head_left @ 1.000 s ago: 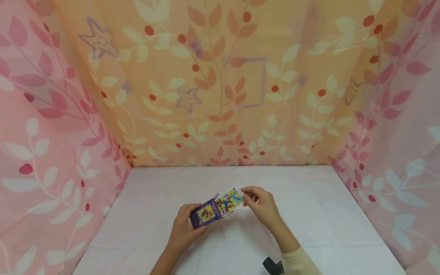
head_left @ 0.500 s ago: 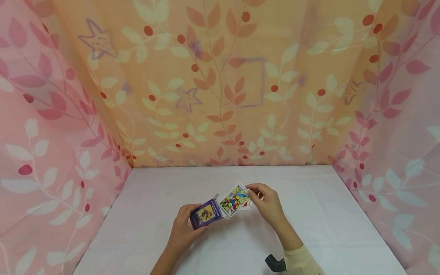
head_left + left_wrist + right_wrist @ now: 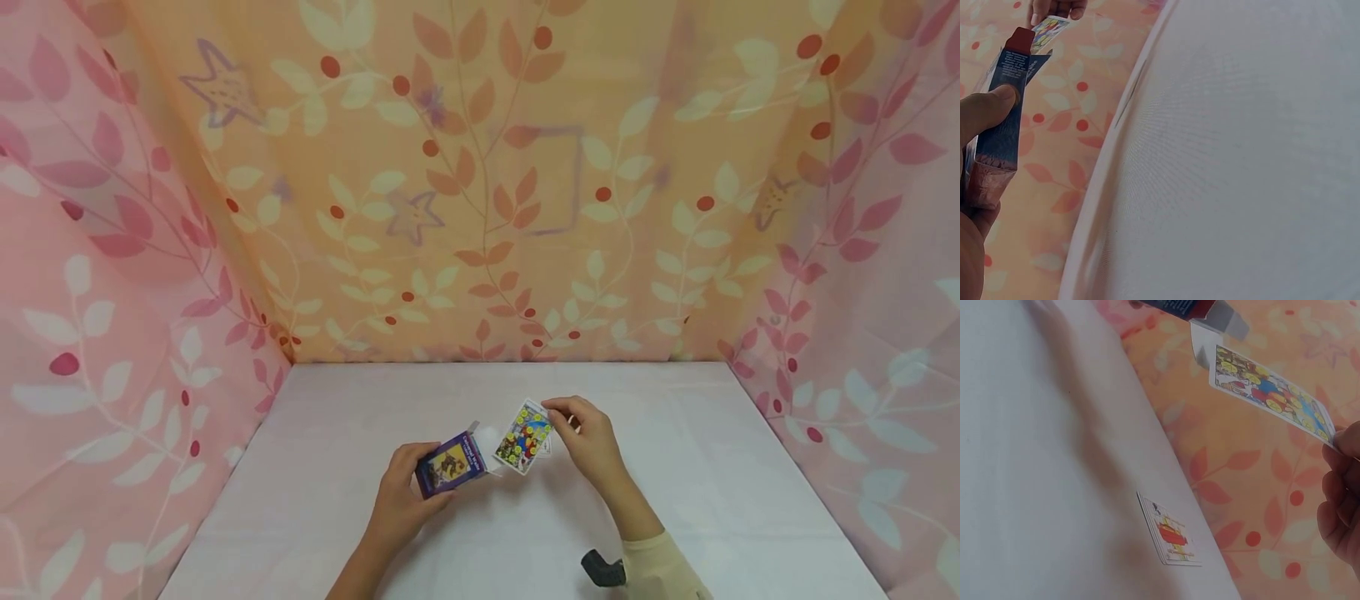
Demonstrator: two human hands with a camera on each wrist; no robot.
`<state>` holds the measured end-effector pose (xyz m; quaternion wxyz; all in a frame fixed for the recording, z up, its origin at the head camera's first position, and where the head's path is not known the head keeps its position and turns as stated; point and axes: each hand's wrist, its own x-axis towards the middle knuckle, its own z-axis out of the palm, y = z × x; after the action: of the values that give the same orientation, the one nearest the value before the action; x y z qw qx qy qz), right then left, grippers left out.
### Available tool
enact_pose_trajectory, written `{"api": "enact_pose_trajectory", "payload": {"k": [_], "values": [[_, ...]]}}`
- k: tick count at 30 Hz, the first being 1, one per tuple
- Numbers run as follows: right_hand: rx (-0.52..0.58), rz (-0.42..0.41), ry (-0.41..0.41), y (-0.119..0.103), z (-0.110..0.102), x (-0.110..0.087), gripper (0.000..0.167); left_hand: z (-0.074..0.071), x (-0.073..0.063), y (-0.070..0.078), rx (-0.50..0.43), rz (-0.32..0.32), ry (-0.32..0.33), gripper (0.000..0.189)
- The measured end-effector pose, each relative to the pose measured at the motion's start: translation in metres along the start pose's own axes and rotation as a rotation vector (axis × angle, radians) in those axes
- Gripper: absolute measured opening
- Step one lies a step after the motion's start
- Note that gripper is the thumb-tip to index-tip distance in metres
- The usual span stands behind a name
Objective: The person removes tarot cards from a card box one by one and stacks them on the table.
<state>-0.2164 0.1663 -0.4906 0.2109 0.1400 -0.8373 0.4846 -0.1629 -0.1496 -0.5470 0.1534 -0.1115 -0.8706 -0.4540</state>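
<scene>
My left hand [image 3: 408, 492] grips a dark purple card box [image 3: 452, 467] with a yellow picture on its front. The box's flaps stand open at the end facing my right hand. Between thumb and fingers, my right hand [image 3: 588, 442] pinches a colourful playing card [image 3: 523, 436] by its corner, just outside the box's mouth. The card shows yellow discs and red and blue figures. Below it, a small stack of cards [image 3: 1172, 537] lies face up on the table, mostly hidden behind the held card in the head view. In the left wrist view my left thumb presses the box's side [image 3: 1004, 125].
A white-covered table [image 3: 337, 417] spreads under both hands. Floral curtains enclose it, an orange one [image 3: 480, 250] behind and pink ones on both sides. A black curved object [image 3: 602, 568] is by my right sleeve [image 3: 660, 567].
My right hand has drawn the card out of the box, moving right, so a gap now shows between them. My left hand and the box have stayed nearly still.
</scene>
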Motion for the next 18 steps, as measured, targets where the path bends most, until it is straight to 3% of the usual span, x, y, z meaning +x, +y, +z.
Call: {"api": "enact_pose_trajectory", "payload": {"k": [18], "values": [[-0.047, 0.071, -0.062, 0.024, -0.005, 0.023, 0.013, 0.001, 0.0, 0.0, 0.0, 0.012, 0.015, 0.08]]}}
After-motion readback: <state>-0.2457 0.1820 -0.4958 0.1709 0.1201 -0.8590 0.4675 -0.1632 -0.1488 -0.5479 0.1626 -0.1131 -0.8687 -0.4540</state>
